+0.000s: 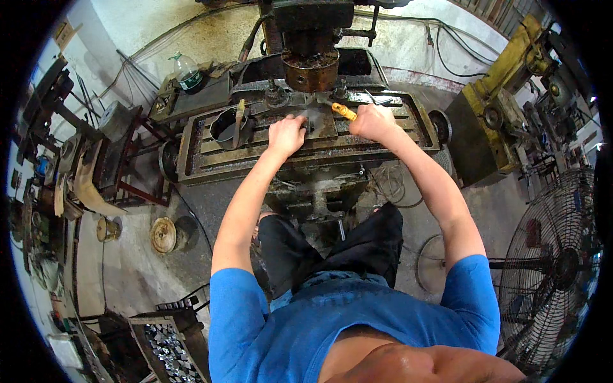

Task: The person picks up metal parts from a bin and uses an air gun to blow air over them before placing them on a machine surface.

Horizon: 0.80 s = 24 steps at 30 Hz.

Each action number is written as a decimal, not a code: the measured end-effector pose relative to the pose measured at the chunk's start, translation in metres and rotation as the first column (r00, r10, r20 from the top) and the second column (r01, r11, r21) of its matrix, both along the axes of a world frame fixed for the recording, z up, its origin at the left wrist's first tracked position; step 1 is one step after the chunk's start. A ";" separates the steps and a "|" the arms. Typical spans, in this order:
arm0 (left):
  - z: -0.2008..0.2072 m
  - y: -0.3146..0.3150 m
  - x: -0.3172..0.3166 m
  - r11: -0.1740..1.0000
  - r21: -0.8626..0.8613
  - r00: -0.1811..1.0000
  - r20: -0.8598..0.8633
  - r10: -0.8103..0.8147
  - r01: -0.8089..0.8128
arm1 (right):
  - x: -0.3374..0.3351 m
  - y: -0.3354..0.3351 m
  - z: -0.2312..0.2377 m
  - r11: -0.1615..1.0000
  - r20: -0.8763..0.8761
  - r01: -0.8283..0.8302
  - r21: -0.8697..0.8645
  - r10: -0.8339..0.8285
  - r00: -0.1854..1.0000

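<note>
My right hand (373, 122) is closed around a yellow-handled tool (343, 111), which points left toward the middle of the machine table (211, 161); its exact kind does not show. My left hand (287, 135) rests on the left side of a flat metal plate (324, 127) on that table, fingers curled at its edge. Whether something small is pinched there is hidden. A pale blur lies between the two hands. Just above and beyond them hangs the round, rusty cutter head (311, 70) of the milling machine. Left of my left hand stands a dark pot (221, 132) with a brush (240, 115) in it.
Clamping bolts (276, 94) stand behind the plate. A large clear bottle (187, 73) sits on the left bench. At right are a yellow-green machine (476, 124) and a caged fan (549, 255). A tray of metal pieces (167, 348) lies lower left, near a floor bucket (164, 235).
</note>
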<state>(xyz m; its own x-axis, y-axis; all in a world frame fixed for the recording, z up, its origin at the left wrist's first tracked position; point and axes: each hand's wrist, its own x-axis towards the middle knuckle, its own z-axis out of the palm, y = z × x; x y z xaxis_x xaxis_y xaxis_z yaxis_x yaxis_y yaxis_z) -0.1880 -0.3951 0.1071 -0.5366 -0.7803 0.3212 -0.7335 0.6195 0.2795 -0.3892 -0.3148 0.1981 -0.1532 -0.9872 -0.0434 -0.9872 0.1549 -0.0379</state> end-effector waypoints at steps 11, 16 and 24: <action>0.000 -0.004 -0.001 1.000 -0.017 0.998 0.059 -0.003 0.004 | -0.004 0.008 -0.010 0.995 0.043 -0.010 0.103 0.005 0.999; 0.000 -0.005 -0.005 1.000 -0.005 0.997 0.080 0.001 -0.001 | -0.009 0.011 -0.017 0.988 0.062 -0.018 0.157 0.009 0.998; -0.001 -0.016 -0.010 1.000 -0.028 0.999 0.051 0.014 -0.013 | -0.023 0.044 -0.012 0.987 0.148 -0.138 0.089 0.124 0.981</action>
<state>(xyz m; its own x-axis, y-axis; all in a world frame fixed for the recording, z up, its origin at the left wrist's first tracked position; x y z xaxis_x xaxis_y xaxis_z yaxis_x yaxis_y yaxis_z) -0.1983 -0.4107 0.1061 -0.5424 -0.7788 0.3152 -0.7549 0.6164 0.2241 -0.4117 -0.2709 0.1858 -0.0087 -0.9882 -0.1529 -0.9849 0.0349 -0.1695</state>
